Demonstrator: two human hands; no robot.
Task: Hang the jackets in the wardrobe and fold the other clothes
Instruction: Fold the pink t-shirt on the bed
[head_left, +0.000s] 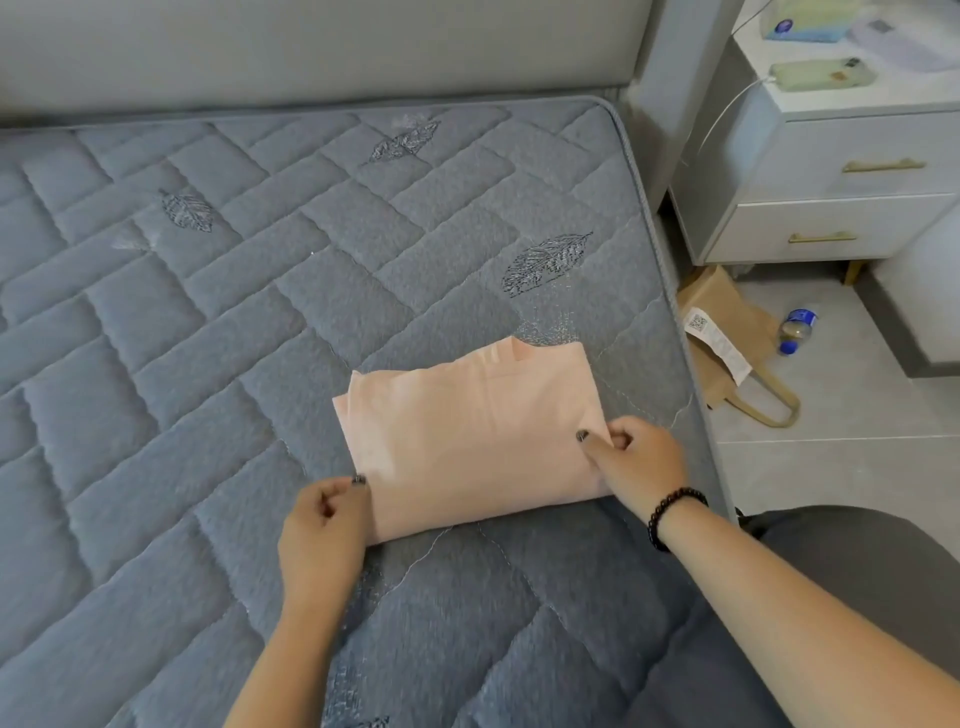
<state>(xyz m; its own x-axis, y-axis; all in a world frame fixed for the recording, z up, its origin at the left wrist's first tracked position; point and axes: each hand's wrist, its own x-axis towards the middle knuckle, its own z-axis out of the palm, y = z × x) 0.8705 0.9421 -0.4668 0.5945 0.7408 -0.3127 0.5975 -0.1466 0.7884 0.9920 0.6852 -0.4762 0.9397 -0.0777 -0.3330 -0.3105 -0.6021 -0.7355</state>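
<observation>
- A pink folded garment (470, 436) lay flat on the blue-grey quilted mattress (218, 322), close to the mattress's right edge.
- The garment was folded into a neat, small rectangle, with a bit of its neck part showing at the far edge.
- The left hand (324, 522) pinched the near left corner of the garment, with its fingers curled on the cloth.
- The right hand (636, 457) pinched the right edge of the garment, thumb on top and fingers curled around the cloth.
- A black bead bracelet (670, 514) sat on the right wrist.
- The mattress had stitched leaf shapes on it.
- A grey padded headboard (311, 47) stood at the far end of the mattress.
- A white bedside cabinet (841, 182) with two drawers and gold handles stood to the right of the bed.
- A phone (821, 75) lay on top of the cabinet with a white cable plugged in.
- A brown paper bag (732, 338) lay on the floor beside the bed.
- A small plastic bottle (795, 327) with a blue cap lay on the floor just beside the bag.
</observation>
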